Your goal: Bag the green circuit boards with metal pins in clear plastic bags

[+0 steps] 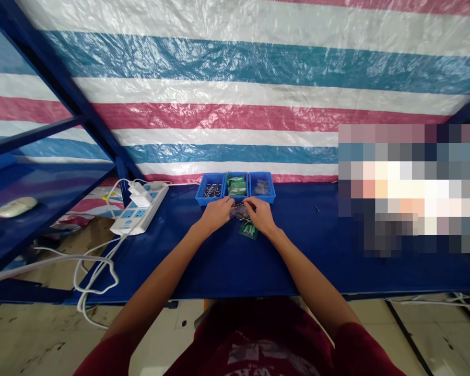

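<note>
My left hand (219, 213) is closed, its fingertips pinching the edge of a small clear plastic bag (238, 211). On the bag's other side, my right hand (261, 213) is also closed, thumb and fingers pinched at its upper edge. Thin metal screws seem to lie in or under the bag, too small to tell which. A green packet (248, 231) lies on the table just below, close to my right wrist. Right behind my hands stand three blue bins: the left bin (198, 199) holds loose screws, the middle bin (237, 198) green packets, the right bin (272, 199) clear bags.
A single screw (316, 208) lies on the blue table (297, 256) to the right. At the left are a white power strip (141, 222) with a plugged adapter and looping white cables (97, 279). A computer mouse (16, 207) sits on the side shelf. The far right is blurred.
</note>
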Available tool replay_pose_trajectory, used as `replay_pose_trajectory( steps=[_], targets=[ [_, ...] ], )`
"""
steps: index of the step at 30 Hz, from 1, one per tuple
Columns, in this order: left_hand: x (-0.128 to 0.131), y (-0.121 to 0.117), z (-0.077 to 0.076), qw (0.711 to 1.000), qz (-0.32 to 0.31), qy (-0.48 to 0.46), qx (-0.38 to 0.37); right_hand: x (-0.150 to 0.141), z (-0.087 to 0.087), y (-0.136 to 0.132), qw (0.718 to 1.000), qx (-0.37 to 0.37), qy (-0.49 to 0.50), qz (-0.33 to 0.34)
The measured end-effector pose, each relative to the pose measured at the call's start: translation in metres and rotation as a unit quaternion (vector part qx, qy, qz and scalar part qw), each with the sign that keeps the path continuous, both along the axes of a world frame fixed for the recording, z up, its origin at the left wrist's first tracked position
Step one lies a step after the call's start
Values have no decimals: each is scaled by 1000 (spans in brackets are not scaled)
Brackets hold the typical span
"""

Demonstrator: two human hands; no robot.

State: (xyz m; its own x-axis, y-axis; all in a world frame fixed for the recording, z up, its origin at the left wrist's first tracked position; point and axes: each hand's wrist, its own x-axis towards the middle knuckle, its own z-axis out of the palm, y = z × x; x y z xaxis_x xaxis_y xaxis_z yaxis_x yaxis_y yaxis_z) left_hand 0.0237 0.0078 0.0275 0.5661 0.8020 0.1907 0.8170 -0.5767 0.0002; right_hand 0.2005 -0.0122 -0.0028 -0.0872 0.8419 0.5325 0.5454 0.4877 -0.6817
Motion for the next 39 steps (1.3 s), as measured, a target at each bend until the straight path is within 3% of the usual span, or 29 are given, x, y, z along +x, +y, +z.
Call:
replay_pose_trajectory(
  steps=[7, 16, 39],
  targets=[
    [-4, -5, -9, 991, -69, -109, 27, 2, -2, 2, 999, 6, -31, 9],
    [-9, -10, -16, 967, -39, -245, 62, 2, 1, -1, 1000, 4, -15, 28],
    [-6, -10, -18, 944, -8, -329, 32, 1, -5, 2, 999, -31, -28, 18]
  ],
)
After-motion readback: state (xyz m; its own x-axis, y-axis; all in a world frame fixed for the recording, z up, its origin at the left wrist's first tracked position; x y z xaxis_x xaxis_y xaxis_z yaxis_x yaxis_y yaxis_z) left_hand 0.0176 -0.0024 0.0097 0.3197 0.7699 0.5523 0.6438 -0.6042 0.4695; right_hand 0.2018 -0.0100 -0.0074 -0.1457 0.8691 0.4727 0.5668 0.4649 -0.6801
